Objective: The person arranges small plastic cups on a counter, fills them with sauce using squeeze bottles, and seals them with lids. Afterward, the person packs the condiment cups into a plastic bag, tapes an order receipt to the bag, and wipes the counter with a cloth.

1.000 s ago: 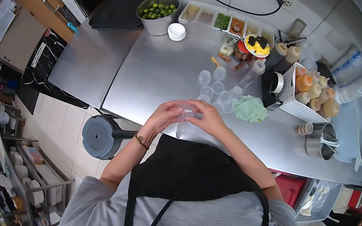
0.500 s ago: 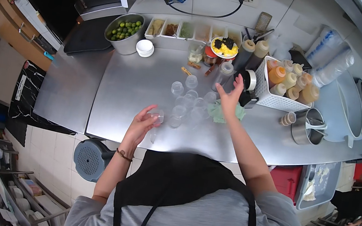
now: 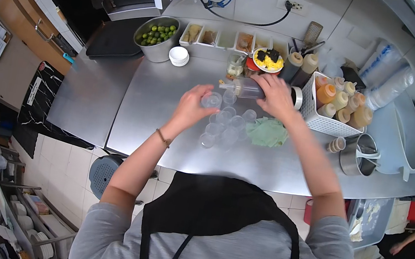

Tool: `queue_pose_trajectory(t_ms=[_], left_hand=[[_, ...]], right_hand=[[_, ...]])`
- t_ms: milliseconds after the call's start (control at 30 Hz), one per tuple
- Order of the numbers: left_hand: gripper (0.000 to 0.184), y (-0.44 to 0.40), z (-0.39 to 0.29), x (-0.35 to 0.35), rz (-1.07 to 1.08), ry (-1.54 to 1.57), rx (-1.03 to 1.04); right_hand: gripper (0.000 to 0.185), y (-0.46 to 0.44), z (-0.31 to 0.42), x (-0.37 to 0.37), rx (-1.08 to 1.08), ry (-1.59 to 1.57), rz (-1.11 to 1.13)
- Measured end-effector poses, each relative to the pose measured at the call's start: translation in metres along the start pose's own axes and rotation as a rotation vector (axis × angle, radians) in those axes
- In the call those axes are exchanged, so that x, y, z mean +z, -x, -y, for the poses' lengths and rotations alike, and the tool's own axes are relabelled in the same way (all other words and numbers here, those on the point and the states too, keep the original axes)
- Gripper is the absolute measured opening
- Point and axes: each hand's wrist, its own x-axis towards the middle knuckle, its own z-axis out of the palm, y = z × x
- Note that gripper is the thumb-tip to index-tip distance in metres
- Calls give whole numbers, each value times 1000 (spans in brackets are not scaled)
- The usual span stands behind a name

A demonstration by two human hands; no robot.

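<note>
My left hand [image 3: 189,107] is closed on a small clear plastic cup [image 3: 212,101], held above the steel counter. My right hand [image 3: 276,98] grips a clear squeeze bottle [image 3: 247,88] from above. The bottle lies nearly level, its nozzle pointing left toward the cup, just above and to the right of it. Whether anything flows out cannot be made out. Several more clear cups [image 3: 230,122] stand close together on the counter below the hands. A crumpled green cloth [image 3: 267,132] lies to their right.
At the back are a pot of limes [image 3: 155,40], white bowls [image 3: 179,55], ingredient bins [image 3: 211,36] and a bowl of yellow and black food [image 3: 268,59]. On the right, a white basket [image 3: 328,124] holds several sauce bottles, beside a metal pot [image 3: 357,158]. Another person's arm [image 3: 403,244] shows far right.
My right hand has taken hold of the squeeze bottle and tipped it from upright to nearly level. My left hand has raised its cup forward and right, toward the nozzle.
</note>
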Motion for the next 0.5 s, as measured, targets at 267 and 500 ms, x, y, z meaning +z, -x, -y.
queue_pose_trajectory(t_ms=[267,500], left_hand=[[55,-17,-35,6,-31,-245,179],[45,-18,-46,14,-39,-227,198]], right_hand=[[28,-52,28,-68,-520,516,43],[17,-66,50,-85,-608,666,119]])
